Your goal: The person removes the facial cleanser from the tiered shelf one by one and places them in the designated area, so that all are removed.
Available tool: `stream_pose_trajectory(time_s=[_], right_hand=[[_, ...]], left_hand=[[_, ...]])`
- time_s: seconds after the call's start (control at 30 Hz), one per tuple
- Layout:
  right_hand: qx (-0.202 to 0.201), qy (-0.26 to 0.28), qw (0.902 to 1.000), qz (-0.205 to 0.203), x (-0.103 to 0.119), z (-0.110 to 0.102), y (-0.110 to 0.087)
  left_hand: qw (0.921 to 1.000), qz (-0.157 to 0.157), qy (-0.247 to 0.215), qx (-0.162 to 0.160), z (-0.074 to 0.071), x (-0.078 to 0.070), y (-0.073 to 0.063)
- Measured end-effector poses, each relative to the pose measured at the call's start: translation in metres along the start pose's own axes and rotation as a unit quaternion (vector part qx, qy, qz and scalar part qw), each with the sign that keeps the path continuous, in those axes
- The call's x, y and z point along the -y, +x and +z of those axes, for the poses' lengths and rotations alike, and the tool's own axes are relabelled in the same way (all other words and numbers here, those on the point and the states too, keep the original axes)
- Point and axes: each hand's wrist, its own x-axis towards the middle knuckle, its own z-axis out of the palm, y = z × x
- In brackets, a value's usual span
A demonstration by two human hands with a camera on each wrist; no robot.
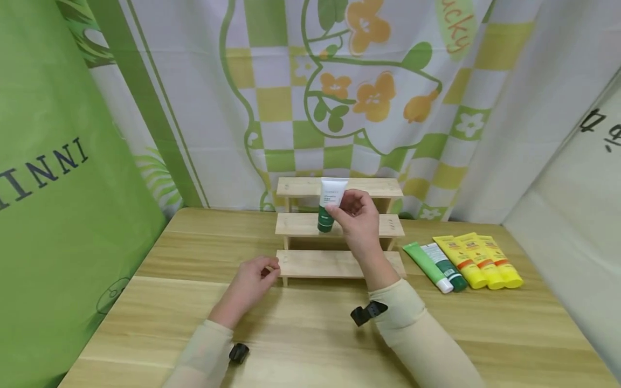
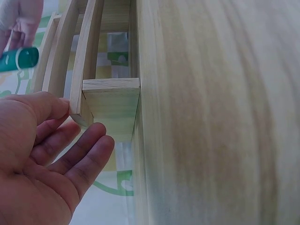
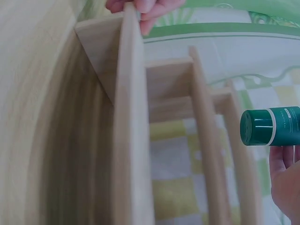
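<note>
My right hand (image 1: 360, 221) holds a white-and-green squeeze tube (image 1: 332, 193) upright, its dark green cap down, between thumb and fingers. In the head view the tube overlaps the middle and top steps of a three-step wooden display stand (image 1: 315, 264). The green cap (image 3: 258, 127) faces the stand in the right wrist view, apart from the boards. At the left end of the lowest step, my left hand (image 1: 255, 280) pinches the board's corner with thumb and forefinger. Its other fingers (image 2: 89, 154) extend loosely beside the board's end.
Right of the stand lie a light green tube (image 1: 427, 267), another white-and-green tube (image 1: 443, 264) and three yellow tubes (image 1: 477, 261) in a row on the wooden table (image 1: 310, 334). A patterned curtain (image 1: 271, 102) hangs close behind the stand.
</note>
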Motion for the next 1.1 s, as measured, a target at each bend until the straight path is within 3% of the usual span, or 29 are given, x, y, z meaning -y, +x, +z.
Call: stream_pose_trajectory(time_s=[0.2,0.6,0.83,1.1], right_hand=[[-0.025,0.001,0.9994,-0.025,0.027,-0.033,0.003],[-0.107,-0.022,0.9939,0.017,0.064,-0.122,0.013],[-0.13,-0.072,0.9867,0.065,0.067,-0.155,0.011],[-0.133,-0.14,0.9724,0.131,0.054,-0.181,-0.001]], left_hand=[[1.0,0.003,0.007,-0.006,0.0,0.001,0.001],[1.0,-0.003,0.006,-0.003,0.0,-0.001,0.002],[0.9999,0.01,0.003,-0.014,0.001,-0.001,0.001],[0.9999,0.011,0.007,-0.009,0.0,-0.005,0.0]])
